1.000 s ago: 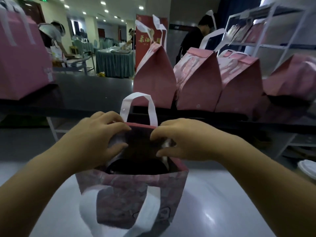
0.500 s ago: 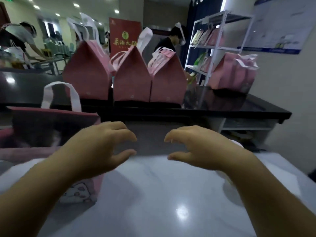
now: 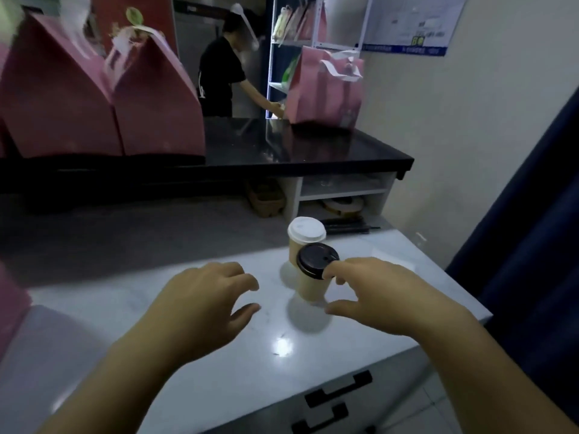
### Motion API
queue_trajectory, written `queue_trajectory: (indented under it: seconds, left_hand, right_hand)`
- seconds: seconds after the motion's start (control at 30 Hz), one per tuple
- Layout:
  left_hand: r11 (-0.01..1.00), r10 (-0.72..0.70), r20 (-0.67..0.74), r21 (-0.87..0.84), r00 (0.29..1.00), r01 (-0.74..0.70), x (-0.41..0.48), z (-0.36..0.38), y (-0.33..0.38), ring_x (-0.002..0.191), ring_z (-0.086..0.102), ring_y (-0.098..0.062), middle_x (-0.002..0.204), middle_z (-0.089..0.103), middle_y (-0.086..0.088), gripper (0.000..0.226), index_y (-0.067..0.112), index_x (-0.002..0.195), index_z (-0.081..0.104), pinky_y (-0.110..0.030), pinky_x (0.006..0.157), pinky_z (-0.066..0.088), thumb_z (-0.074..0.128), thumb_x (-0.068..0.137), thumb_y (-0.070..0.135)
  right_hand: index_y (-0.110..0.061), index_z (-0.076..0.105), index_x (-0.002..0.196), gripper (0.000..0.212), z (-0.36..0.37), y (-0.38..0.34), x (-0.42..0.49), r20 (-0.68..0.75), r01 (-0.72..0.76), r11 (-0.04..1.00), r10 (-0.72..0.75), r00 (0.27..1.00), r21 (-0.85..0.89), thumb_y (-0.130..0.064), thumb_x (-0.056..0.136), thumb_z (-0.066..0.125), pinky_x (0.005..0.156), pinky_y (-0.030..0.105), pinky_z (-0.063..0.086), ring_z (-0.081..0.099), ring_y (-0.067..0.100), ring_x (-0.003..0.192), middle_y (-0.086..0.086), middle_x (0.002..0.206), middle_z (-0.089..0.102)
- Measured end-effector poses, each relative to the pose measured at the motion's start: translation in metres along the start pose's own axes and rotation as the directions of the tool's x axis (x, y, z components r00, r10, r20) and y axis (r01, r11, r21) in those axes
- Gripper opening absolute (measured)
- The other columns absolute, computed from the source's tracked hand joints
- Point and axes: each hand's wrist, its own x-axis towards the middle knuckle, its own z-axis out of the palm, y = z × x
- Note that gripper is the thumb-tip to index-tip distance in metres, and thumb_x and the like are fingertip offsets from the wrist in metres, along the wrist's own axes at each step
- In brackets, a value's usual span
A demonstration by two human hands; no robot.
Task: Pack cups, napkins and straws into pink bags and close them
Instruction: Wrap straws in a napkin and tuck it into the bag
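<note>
Black-lidded cup (image 3: 314,274) touched by spread right hand (image 3: 376,296).

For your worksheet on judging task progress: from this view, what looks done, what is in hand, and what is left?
Done: closed pink bags stand on the dark counter. In hand: the open right hand reaches around the black-lidded cup, fingertip at its lid; the left hand is empty. Left: that cup and the white-lidded cup remain unpacked on the white worktop.

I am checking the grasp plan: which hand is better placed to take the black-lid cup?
Right. The right hand is open beside the black-lid cup, one finger at its lid; the left hand hangs farther away.
</note>
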Motion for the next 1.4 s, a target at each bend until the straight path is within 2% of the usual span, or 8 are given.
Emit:
queue_trajectory:
  seconds: [0.2,0.33,0.57,0.8,0.97,1.07,1.27,1.4]
  left_hand:
    - [0.997,0.076,-0.013,-0.002,0.997,-0.076,0.072,0.026,0.042,0.081,0.06,-0.022,0.091,0.065,0.005,0.025,0.023,0.098,0.065,-0.038,0.063,0.051,0.059,0.081,0.04]
    - [0.988,0.151,-0.065,-0.011,0.986,-0.152,0.127,0.047,0.064,0.067,0.058,-0.026,0.078,0.065,0.001,0.014,0.018,0.083,0.066,-0.034,0.049,0.047,0.068,0.074,0.029]
    - [0.978,0.19,0.017,-0.092,0.982,-0.187,0.209,0.103,0.103,0.104,0.052,-0.018,0.113,0.057,0.008,0.033,0.028,0.116,0.053,-0.035,0.081,0.047,0.041,0.091,0.045]
    - [0.97,-0.022,0.146,-0.235,0.989,0.057,0.257,0.181,0.137,0.111,0.046,-0.011,0.117,0.052,0.012,0.029,0.031,0.118,0.05,-0.028,0.083,0.044,0.043,0.092,0.041]
    - [0.922,-0.218,0.242,-0.267,0.945,0.281,0.266,0.236,0.154,0.114,0.039,-0.018,0.13,0.041,0.005,0.042,0.025,0.13,0.043,-0.032,0.091,0.041,0.048,0.09,0.038]
    - [0.886,-0.287,0.309,-0.275,0.907,0.374,0.266,0.254,0.16,0.113,0.04,-0.022,0.131,0.04,0.003,0.048,0.024,0.131,0.041,-0.034,0.091,0.041,0.054,0.086,0.036]
    - [0.798,-0.393,0.296,-0.361,0.871,0.482,0.263,0.269,0.165,0.114,0.041,-0.015,0.128,0.042,0.005,0.058,0.026,0.134,0.036,-0.025,0.09,0.037,0.06,0.082,0.039]
    - [0.758,-0.464,0.263,-0.377,0.846,0.533,0.259,0.268,0.165,0.112,0.044,-0.011,0.126,0.044,0.007,0.063,0.026,0.134,0.037,-0.025,0.09,0.039,0.061,0.08,0.046]
  right_hand:
    - [-0.04,0.043,0.124,0.046,0.018,0.078,0.01,-0.043,-0.135,0.989,0.138,0.99,0.057,-0.058,0.083,0.056,0.076,0.024,0.043,0.052,0.006,0.097,-0.015,0.117,0.056]
    - [-0.04,0.045,0.123,0.045,0.029,0.127,0.023,-0.107,-0.224,0.97,0.233,0.966,0.09,-0.059,0.083,0.055,0.076,0.027,0.048,0.055,0.006,0.095,-0.016,0.116,0.057]
    - [-0.036,0.047,0.12,0.04,0.054,0.208,0.04,-0.109,-0.354,0.926,0.369,0.923,0.132,-0.056,0.086,0.053,0.069,0.024,0.043,0.056,0.006,0.094,-0.016,0.113,0.057]
    - [-0.027,0.047,0.125,0.045,0.088,0.286,0.07,-0.022,-0.359,0.912,0.371,0.929,0.196,-0.051,0.088,0.054,0.074,0.028,0.046,0.054,0.014,0.1,-0.008,0.119,0.056]
    - [-0.018,0.037,0.137,0.06,0.115,0.329,0.093,0.09,-0.304,0.918,0.29,0.953,0.255,-0.05,0.088,0.054,0.09,0.035,0.045,0.046,0.021,0.116,0.001,0.134,0.043]
    - [-0.017,0.036,0.139,0.064,0.127,0.344,0.105,0.157,-0.294,0.902,0.256,0.954,0.317,-0.05,0.087,0.055,0.09,0.034,0.045,0.045,0.021,0.117,0.001,0.135,0.041]
    - [-0.022,0.057,0.115,0.044,0.133,0.359,0.117,0.145,-0.272,0.846,0.23,0.962,0.458,-0.043,0.078,0.069,0.081,0.035,0.05,0.056,0.016,0.095,-0.006,0.11,0.054]
    - [-0.029,0.058,0.098,0.024,0.131,0.363,0.12,0.098,-0.282,0.822,0.27,0.958,0.495,-0.038,0.079,0.069,0.07,0.032,0.053,0.061,0.016,0.076,-0.008,0.091,0.061]
